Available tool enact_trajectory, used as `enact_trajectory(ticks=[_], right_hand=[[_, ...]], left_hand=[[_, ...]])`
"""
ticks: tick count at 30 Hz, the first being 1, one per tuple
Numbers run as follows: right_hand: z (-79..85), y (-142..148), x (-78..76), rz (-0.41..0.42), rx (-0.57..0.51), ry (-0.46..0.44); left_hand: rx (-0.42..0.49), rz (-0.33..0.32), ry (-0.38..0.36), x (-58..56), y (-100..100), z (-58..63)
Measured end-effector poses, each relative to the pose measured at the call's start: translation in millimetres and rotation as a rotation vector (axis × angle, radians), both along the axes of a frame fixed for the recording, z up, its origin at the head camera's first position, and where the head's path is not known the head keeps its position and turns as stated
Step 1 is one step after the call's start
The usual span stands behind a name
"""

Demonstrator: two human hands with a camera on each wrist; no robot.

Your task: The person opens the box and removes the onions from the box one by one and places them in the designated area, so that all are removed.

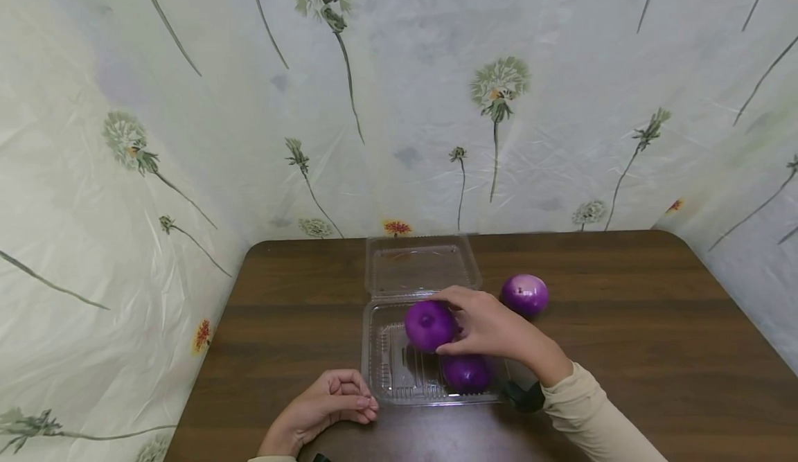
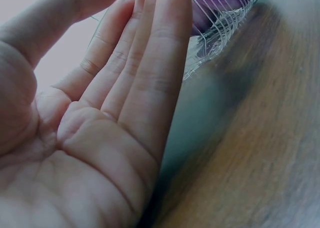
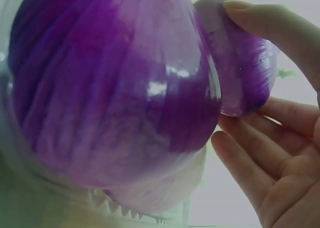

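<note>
My right hand [image 1: 489, 323] grips a red onion [image 1: 430, 325] between thumb and fingers, over a clear plastic clamshell container [image 1: 383, 400]. In the right wrist view the thumb lies on top of this held onion [image 3: 245, 67], with fingers beneath it. A second red onion [image 1: 467, 375] sits in the container's front right part, partly under the held one in the head view, and looms large in the right wrist view. My left hand [image 1: 333, 403] is at the container's front left corner, fingers relaxed and holding nothing; the left wrist view shows its bare palm [image 2: 100, 148].
A third red onion [image 1: 525, 295] lies on the brown wooden table [image 1: 623, 351], right of the container. The container's lid [image 1: 420, 264] is folded back toward the wall. Sheeting with a dandelion print [image 1: 405, 102] hangs behind the table. A dark wrist camera [image 1: 524, 396] hangs under the right wrist.
</note>
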State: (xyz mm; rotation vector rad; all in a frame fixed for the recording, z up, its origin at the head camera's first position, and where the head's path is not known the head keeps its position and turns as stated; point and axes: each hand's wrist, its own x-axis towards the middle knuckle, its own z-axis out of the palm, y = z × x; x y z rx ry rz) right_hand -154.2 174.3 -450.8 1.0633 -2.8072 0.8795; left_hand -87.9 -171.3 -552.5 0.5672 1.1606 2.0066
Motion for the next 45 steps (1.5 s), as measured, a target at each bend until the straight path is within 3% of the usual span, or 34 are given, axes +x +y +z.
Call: enact_trajectory(ticks=[12, 21, 27, 45], right_hand=[[-3.0, 12, 5.4, -0.067, -0.187, -0.032], [-7.5, 25, 12.0, -0.146, -0.234, -0.019], [-10.4, 34, 14.0, -0.156, -0.294, -0.035], [-5.8, 64, 10.1, -0.242, -0.295, 0.024]], left_hand=[[0.001, 0.0, 0.001, -0.1, 1, 1.9], [-0.001, -0.004, -0.004, 0.5, 2, 2.9], [0.003, -0.01, -0.016, 0.9, 2, 1.5], [0.011, -0.019, -0.016, 0.8, 2, 2.6]])
